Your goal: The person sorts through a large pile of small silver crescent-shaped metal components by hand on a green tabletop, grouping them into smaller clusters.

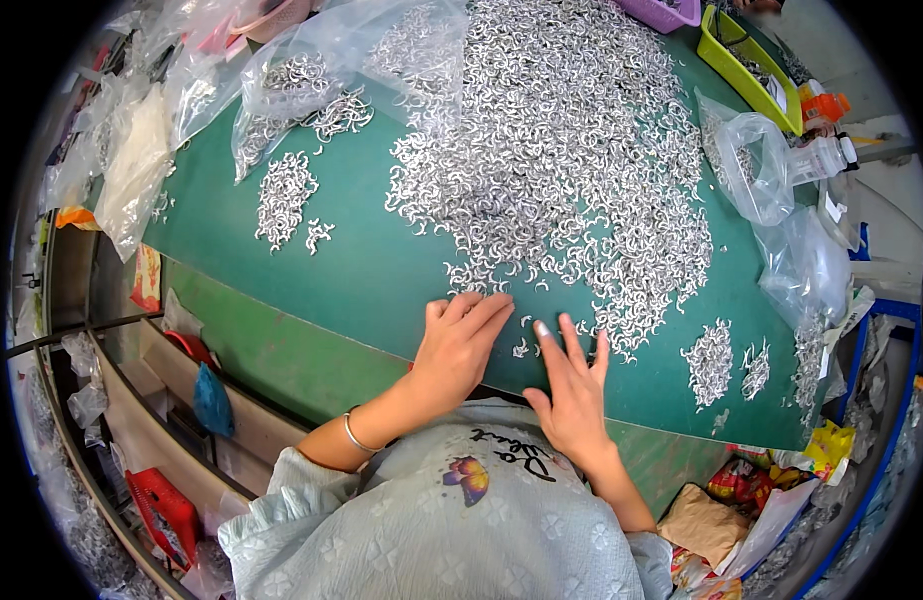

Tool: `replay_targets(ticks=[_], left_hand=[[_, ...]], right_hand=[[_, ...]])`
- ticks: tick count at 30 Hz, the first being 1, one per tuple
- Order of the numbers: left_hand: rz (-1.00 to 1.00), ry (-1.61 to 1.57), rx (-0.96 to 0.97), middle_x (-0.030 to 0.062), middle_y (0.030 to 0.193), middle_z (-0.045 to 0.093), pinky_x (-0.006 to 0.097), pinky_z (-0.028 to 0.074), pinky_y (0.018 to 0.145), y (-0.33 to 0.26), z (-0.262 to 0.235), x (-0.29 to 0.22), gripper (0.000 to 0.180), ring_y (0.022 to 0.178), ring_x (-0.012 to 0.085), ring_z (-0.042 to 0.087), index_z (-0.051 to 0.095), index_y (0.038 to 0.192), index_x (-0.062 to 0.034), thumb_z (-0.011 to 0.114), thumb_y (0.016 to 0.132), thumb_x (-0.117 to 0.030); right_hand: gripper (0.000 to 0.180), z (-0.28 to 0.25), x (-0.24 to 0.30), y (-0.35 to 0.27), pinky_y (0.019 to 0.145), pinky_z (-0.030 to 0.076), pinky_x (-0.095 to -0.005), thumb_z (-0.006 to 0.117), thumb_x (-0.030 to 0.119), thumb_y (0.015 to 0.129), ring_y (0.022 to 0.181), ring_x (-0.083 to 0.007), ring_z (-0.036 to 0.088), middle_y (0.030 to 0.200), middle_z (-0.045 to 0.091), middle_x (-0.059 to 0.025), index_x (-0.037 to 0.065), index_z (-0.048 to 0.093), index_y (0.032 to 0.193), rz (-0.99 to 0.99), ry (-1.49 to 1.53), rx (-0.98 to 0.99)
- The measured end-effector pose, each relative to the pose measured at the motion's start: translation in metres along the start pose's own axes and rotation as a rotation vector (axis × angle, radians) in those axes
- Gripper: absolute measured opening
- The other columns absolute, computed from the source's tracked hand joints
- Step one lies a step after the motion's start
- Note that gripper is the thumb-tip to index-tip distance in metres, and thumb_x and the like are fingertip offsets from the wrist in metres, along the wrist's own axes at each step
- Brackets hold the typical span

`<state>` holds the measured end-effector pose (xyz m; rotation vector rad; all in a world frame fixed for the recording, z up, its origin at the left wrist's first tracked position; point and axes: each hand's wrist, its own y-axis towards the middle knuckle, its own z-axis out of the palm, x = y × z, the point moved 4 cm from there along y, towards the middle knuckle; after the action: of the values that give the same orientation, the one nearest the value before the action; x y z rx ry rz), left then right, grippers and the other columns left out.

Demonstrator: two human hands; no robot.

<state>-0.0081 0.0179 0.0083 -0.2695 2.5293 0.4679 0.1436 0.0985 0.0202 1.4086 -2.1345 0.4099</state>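
Observation:
A broad heap of small curved silvery metal pieces (551,130) covers the middle of the green table (351,280). At the heap's near edge my left hand (456,345) rests palm down, its fingers stretched close together and slightly bent; its thumb is hidden. My right hand (573,385) lies to the right with fingers spread, the tips by the nearest pieces. A few loose pieces (521,348) lie on the table between the two hands. I see nothing held in either hand, though the left palm is out of sight.
Smaller piles sit at the left (285,200) and right (708,362). Clear plastic bags (291,90) with pieces lie far left, another bag (756,165) at right. A yellow-green basket (746,75) stands far right. Below the left edge is a red basket (164,515).

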Motion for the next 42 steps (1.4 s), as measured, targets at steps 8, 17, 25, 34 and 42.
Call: replay_targets(ticks=[8, 17, 25, 34, 42], left_hand=[[0.097, -0.209, 0.057, 0.0165, 0.135, 0.054, 0.043, 0.042, 0.095, -0.004, 0.010, -0.023, 0.045, 0.123, 0.0328, 0.053, 0.058, 0.124, 0.0036, 0.064, 0.079, 0.003], [0.156, -0.241, 0.126, 0.0183, 0.130, 0.053, 0.045, 0.043, 0.102, -0.011, 0.020, -0.035, 0.048, 0.124, 0.0374, 0.049, 0.062, 0.117, 0.0032, 0.063, 0.069, 0.006], [0.138, -0.314, 0.102, 0.0159, 0.125, 0.058, 0.044, 0.045, 0.098, -0.009, 0.023, -0.030, 0.039, 0.119, 0.0358, 0.053, 0.065, 0.111, 0.0026, 0.064, 0.073, 0.005], [0.097, -0.205, 0.014, 0.0150, 0.121, 0.062, 0.044, 0.046, 0.096, 0.025, 0.017, -0.027, 0.040, 0.114, 0.0338, 0.057, 0.062, 0.117, 0.0022, 0.062, 0.077, 0.006], [0.194, -0.275, 0.104, 0.0155, 0.120, 0.061, 0.045, 0.046, 0.098, 0.005, 0.020, -0.035, 0.036, 0.116, 0.0338, 0.057, 0.063, 0.113, 0.0028, 0.069, 0.077, 0.003]], right_hand=[[0.071, -0.002, -0.014, 0.001, 0.112, 0.008, -0.0667, 0.066, 0.021, 0.087, 0.143, -0.0365, 0.032, 0.144, 0.050, -0.0137, -0.003, 0.031, 0.145, 0.000, 0.033, -0.149], [0.067, -0.010, -0.027, -0.023, 0.113, 0.016, -0.0642, 0.067, 0.017, 0.086, 0.142, -0.0318, 0.035, 0.143, 0.053, -0.0053, -0.002, 0.037, 0.142, 0.024, -0.070, -0.091], [0.063, -0.036, -0.055, -0.011, 0.113, 0.017, -0.0611, 0.062, 0.011, 0.089, 0.141, -0.0352, 0.036, 0.140, 0.055, -0.0082, 0.000, 0.035, 0.144, 0.099, -0.141, -0.246], [0.060, -0.013, -0.020, -0.011, 0.111, 0.018, -0.0634, 0.064, 0.010, 0.088, 0.141, -0.0346, 0.036, 0.134, 0.058, -0.0127, -0.005, 0.039, 0.140, 0.138, -0.102, -0.163], [0.058, -0.024, -0.037, -0.006, 0.112, 0.017, -0.0621, 0.062, 0.009, 0.090, 0.140, -0.0367, 0.036, 0.140, 0.054, -0.0147, -0.005, 0.038, 0.142, 0.099, -0.060, -0.265]])
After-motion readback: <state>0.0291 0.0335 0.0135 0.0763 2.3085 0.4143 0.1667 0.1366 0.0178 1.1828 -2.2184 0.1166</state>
